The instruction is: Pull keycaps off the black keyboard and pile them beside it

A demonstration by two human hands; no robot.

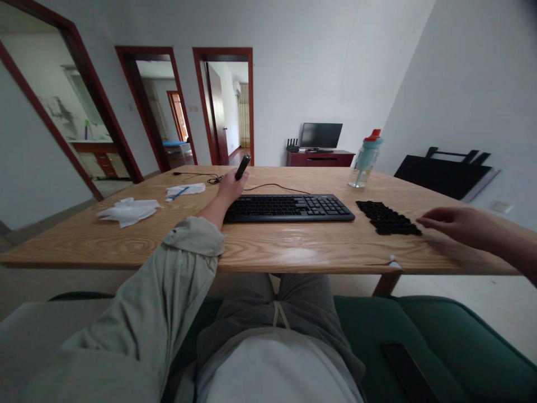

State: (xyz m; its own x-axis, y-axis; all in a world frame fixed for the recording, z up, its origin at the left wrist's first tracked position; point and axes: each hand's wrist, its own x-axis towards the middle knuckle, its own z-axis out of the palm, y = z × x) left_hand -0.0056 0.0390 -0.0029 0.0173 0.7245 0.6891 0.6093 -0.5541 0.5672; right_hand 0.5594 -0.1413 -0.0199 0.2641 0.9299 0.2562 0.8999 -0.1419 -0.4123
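Observation:
My left hand is wrapped round a black cylindrical stick with a shiny upper end, possibly a small flashlight. It is over the left end of a black keyboard, and the hand and wrist hide part of that end. To the keyboard's right, loose black keycaps lie in rows on the wooden table. My right hand is at the right edge of these keycaps, its fingertips pinched together. Whatever may be between those fingertips is too small to make out.
A clear water bottle with an orange lid stands behind the keycaps. White tissues and a blue slender tool lie on the left. A coiled cable runs behind the keyboard. A dark flat object lies on the green seat.

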